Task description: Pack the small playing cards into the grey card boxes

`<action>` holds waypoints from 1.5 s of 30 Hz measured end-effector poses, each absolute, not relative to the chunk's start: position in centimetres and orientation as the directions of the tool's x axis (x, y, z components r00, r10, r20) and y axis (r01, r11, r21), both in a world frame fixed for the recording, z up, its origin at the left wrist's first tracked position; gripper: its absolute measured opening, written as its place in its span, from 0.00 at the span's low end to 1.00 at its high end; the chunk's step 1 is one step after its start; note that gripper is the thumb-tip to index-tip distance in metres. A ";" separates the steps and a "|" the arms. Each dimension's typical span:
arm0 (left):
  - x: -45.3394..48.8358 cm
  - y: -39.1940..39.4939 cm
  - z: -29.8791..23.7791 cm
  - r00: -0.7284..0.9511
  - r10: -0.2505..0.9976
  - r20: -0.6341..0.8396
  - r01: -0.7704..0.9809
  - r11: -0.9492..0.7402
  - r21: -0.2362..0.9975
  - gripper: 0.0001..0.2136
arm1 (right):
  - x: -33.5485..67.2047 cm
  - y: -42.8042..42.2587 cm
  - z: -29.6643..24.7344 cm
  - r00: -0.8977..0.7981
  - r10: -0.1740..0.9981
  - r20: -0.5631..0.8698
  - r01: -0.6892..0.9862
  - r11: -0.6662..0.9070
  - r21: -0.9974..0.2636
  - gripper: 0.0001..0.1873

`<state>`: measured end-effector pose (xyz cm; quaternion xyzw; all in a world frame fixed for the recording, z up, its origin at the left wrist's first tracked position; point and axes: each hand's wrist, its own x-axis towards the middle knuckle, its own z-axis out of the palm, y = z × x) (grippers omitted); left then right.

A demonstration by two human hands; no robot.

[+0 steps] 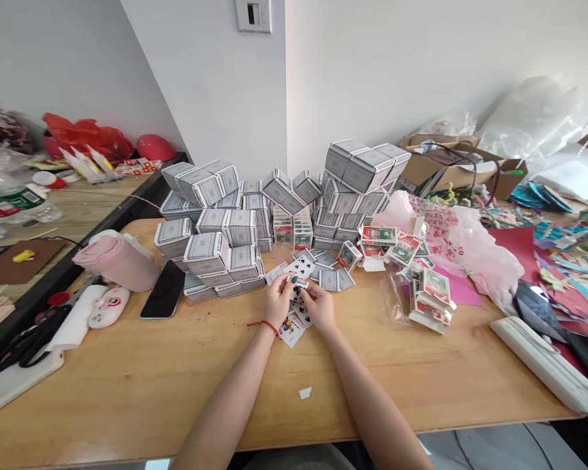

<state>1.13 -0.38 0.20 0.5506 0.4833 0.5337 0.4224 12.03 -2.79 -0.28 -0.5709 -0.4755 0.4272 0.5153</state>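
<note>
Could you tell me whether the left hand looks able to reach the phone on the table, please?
Probably yes: the bare table in front of the stacked boxes leaves the left hand a way to the phone, though that hand is holding a small item.

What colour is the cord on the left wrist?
The cord is red; the head view shows it best.

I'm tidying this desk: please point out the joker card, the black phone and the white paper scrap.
Joker card (pixel 292 333): head view, middle of its visible face.
Black phone (pixel 163 290): head view, middle of its upper face.
White paper scrap (pixel 305 393): head view, middle of its surface.
</note>
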 end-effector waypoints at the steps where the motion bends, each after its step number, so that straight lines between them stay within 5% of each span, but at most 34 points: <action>1: 1.2 -0.3 0.0 -0.034 0.983 0.182 0.058 -0.180 0.982 0.13 | 12.1 -2.8 -0.2 0.177 0.984 0.003 0.100 -0.015 -0.995 0.14; 9: 1.0 -0.1 -0.7 0.074 0.977 0.200 -0.016 -0.200 0.980 0.14 | 12.4 -2.7 0.3 0.135 0.991 0.020 0.097 0.007 -0.995 0.18; 14: 0.7 -0.2 -0.3 0.115 0.967 0.226 0.102 -0.238 0.966 0.16 | 12.5 -2.7 0.2 0.129 0.991 0.020 0.120 0.004 -0.993 0.13; 26: 0.7 -0.2 0.3 0.035 0.926 0.377 0.296 -0.370 0.881 0.13 | 13.1 -2.7 0.8 -0.005 0.999 -0.048 -0.054 -0.048 -0.997 0.15; 36: 0.9 -0.4 0.2 0.047 0.976 0.213 0.248 -0.218 0.944 0.08 | 13.9 -2.8 0.7 -0.037 0.998 -0.050 -0.301 -0.059 -0.952 0.12; 45: 0.8 -0.5 0.4 0.171 0.926 0.336 0.252 -0.371 0.894 0.12 | 13.8 -2.8 1.5 -0.111 0.989 -0.102 -0.383 -0.137 -0.913 0.13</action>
